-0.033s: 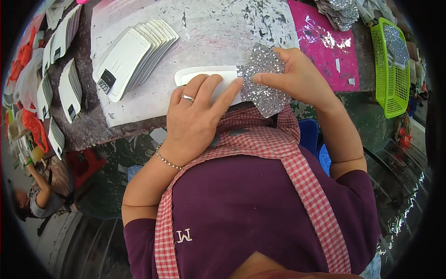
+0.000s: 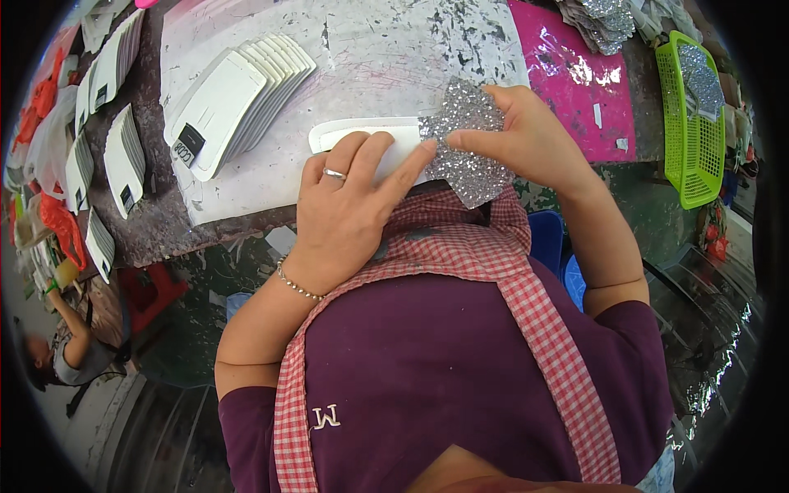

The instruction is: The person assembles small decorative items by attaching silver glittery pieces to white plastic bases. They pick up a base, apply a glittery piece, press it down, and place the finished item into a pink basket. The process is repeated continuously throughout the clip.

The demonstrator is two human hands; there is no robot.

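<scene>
A flat white rounded piece [image 2: 362,131] lies on the scratched white work surface [image 2: 394,49], near its front edge. My left hand [image 2: 345,214], with a ring and a bead bracelet, presses down on it with the fingers spread flat. A silver glitter piece [image 2: 472,168] covers the white piece's right end and hangs over the table edge. My right hand [image 2: 534,140] pinches the glitter piece from the right, thumb and fingers on its upper part. The two hands' fingertips nearly meet at the glitter's left edge.
A fanned stack of white pieces [image 2: 230,107] lies to the upper left, with more stacks [image 2: 123,160] on the far left. A pink sheet [image 2: 575,74], a pile of glitter cut-outs [image 2: 604,20] and a green basket [image 2: 686,164] are on the right. Another person [image 2: 66,345] sits lower left.
</scene>
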